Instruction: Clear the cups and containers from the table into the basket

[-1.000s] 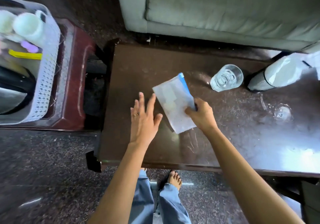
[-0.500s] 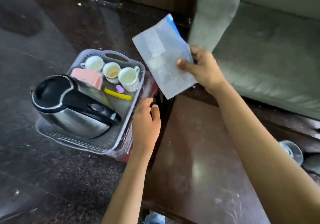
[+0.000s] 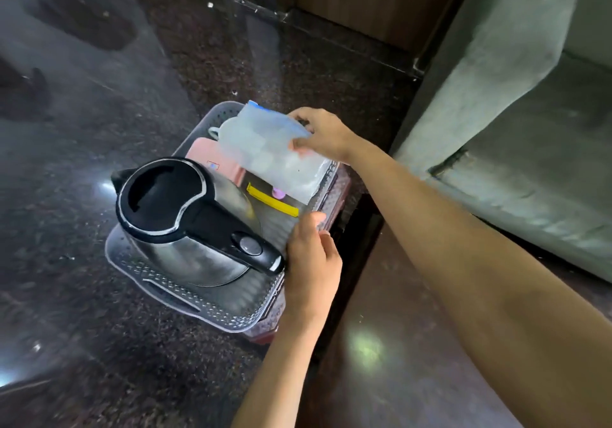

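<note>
My right hand (image 3: 326, 134) grips a translucent plastic pouch (image 3: 268, 152) with a blue strip at its top, held tilted over the far end of the grey perforated basket (image 3: 185, 298). The pouch covers the white cups; only a cup handle (image 3: 213, 133) shows. A steel kettle (image 3: 185, 219) with a black lid and handle fills the near half of the basket. A pink container (image 3: 220, 162) and a yellow strip (image 3: 271, 200) lie behind it. My left hand (image 3: 313, 262) rests on the basket's right rim, thumb over the edge.
The basket stands on a reddish stool (image 3: 265, 336) beside the dark brown table (image 3: 397, 361). A grey-green sofa (image 3: 516, 136) is at the right. Dark polished stone floor (image 3: 82, 129) lies to the left, and a wooden panel (image 3: 357, 0) stands at the back.
My view swung left from the table to the basket. My right hand carried the pouch from the table down over the cups. My left hand left the table and settled on the basket's rim.
</note>
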Demonstrator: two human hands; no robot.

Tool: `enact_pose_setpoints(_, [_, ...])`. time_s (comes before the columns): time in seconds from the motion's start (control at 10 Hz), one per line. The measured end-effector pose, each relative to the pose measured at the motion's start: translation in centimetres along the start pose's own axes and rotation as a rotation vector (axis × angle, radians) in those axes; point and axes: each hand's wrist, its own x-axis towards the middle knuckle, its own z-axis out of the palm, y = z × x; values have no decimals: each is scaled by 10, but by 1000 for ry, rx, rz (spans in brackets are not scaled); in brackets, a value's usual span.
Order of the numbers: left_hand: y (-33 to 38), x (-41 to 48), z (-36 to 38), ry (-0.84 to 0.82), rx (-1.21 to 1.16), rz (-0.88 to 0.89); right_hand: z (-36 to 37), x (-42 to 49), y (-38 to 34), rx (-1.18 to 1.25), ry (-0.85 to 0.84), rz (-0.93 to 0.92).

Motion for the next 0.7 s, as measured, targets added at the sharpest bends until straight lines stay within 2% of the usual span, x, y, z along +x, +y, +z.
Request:
enact_pose_setpoints(0.1, [-3,1,5,32,21,4,9,5,4,-140,34,-9])
enact_pose_setpoints(0.3, [-1,-2,7,44,52,-2,28,3,12,-485,220,-154])
enact_pose_setpoints(0.4, [2,-3,10,32,50,-2,32,-3,11,-591,262,-147])
enact_pose_setpoints(0.5, [5,-2,11,14,57,-30,29,-7,11,-669,160,-101])
enact_pose_setpoints(0.6, [8,-6,10,6,46,-22,24,-18,11,-539,212,-96])
enact_pose_setpoints(0.7, [11,-7,10,-8,100,-34,14,-37,14,-358,384,-94])
